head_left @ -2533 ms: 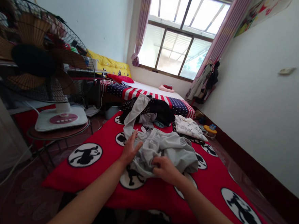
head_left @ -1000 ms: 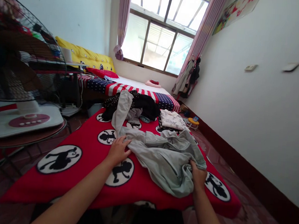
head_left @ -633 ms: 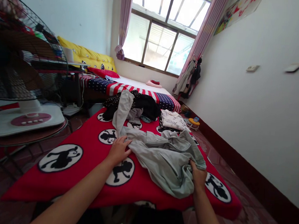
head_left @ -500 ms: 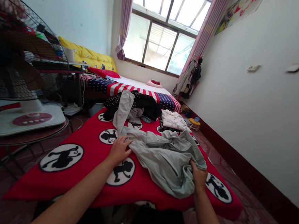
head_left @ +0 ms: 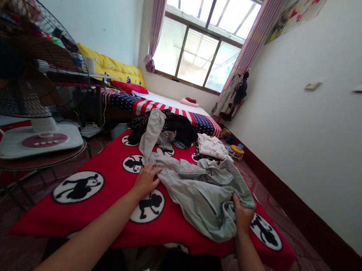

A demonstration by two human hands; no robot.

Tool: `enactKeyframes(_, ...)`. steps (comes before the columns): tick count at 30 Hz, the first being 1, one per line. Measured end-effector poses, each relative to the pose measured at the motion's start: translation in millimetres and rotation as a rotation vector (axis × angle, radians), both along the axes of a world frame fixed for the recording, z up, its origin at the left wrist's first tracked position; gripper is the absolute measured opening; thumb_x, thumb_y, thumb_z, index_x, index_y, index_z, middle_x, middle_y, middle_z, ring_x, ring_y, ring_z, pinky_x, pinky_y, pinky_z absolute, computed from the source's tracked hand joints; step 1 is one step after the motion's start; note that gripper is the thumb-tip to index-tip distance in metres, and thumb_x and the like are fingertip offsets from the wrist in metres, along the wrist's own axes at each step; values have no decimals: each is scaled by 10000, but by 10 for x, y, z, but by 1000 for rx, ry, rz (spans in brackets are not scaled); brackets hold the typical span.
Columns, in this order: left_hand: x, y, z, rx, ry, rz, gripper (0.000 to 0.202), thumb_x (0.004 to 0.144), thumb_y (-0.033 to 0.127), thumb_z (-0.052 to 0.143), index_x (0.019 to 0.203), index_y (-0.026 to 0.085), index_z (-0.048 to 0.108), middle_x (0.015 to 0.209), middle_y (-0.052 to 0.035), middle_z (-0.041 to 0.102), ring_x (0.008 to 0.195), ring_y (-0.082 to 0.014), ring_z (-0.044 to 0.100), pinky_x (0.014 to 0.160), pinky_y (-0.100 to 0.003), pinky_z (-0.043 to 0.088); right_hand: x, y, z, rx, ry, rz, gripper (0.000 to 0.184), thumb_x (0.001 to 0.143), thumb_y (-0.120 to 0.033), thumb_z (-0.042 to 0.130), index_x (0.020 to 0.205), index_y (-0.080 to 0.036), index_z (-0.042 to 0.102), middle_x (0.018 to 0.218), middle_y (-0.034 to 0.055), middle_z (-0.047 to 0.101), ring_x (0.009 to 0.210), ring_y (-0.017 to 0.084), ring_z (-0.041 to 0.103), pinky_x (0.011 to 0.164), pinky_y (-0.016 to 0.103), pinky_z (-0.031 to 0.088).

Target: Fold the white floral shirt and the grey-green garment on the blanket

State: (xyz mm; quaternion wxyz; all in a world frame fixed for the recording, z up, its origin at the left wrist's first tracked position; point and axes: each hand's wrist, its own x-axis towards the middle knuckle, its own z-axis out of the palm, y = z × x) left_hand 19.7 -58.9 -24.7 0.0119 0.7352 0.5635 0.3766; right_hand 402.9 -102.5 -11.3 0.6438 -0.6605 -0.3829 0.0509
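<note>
A light grey-green long-sleeved shirt (head_left: 195, 190) lies rumpled across the red cloth (head_left: 107, 213) with black-and-white monkey prints. One sleeve (head_left: 151, 129) stretches away toward the pile at the far end. My left hand (head_left: 147, 180) rests at the shirt's left edge near that sleeve, thumb apart from the fingers, fingertips touching the fabric. On the right, my right hand (head_left: 243, 214) is closed around a bunched part of the shirt, with its fingers partly hidden in the folds.
Behind the shirt is a pile of dark clothes (head_left: 181, 129); a folded white patterned garment (head_left: 213, 147) lies to its right. A fan (head_left: 41, 138) stands on a round stool at left. Further back is a bed (head_left: 171, 101) below the window.
The camera view has shifted slightly, so the room appears a little further right. Both hands keep nearly the same places on the shirt, which looks almost unchanged.
</note>
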Motion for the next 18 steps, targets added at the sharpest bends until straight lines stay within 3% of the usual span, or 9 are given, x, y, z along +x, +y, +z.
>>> enactKeyframes(3,3,-64,87,159,-207,2,394,780,53,433,1054,180,687,1239,-96,560,1178,-221,532,1053,-360,409,-46,-12,210,220,-294,-133,812,696,-509,688,1331,-71,436,1346,233,488,1218,317,505,1011,456,410)
enactKeyframes(6,98,-184,189,240,-318,-61,363,823,59,404,1020,192,678,1156,-76,599,1127,-200,554,1020,-342,425,-220,89,533,331,-633,-31,533,806,-408,611,1256,-144,502,1345,167,505,1286,290,438,1087,476,314)
enactKeyframes(8,213,-267,233,196,-301,-167,301,866,131,445,1059,203,664,1125,-69,624,1098,-207,564,996,-351,432,-418,233,705,225,-794,187,353,836,-336,572,1156,-187,570,1275,120,568,1234,269,490,1077,456,329)
enactKeyframes(9,276,-303,245,149,-273,-233,270,885,181,466,1069,208,663,1107,-67,639,1079,-211,571,982,-354,435,-529,320,756,121,-853,313,354,823,-312,581,1158,-199,577,1288,113,562,1200,264,519,1045,433,368)
enactKeyframes(12,429,-376,246,-6,-146,-409,243,919,314,489,1011,219,692,1013,-57,685,996,-216,598,929,-351,439,-830,591,768,-289,-939,541,707,678,-275,714,1343,-240,478,1434,129,433,1108,286,583,910,397,459)
enactKeyframes(14,475,-396,227,-74,-70,-449,279,932,352,470,908,214,711,918,-55,699,922,-213,613,877,-338,444,-957,737,717,-518,-924,577,866,554,-239,787,1362,-262,475,1377,134,500,1043,304,615,863,397,465)
enactKeyframes(16,475,-401,202,-119,-40,-421,333,941,366,443,816,205,707,850,-61,698,871,-214,622,829,-327,452,-1018,838,698,-611,-871,597,740,459,-197,815,1175,-247,631,1130,98,659,952,299,642,821,376,465)
enactKeyframes(18,441,-392,187,-149,-72,-365,312,935,357,448,838,201,700,822,-62,696,830,-214,632,793,-325,468,-1038,894,767,-576,-811,621,445,411,-162,811,842,-216,715,830,47,700,830,273,653,758,338,466)
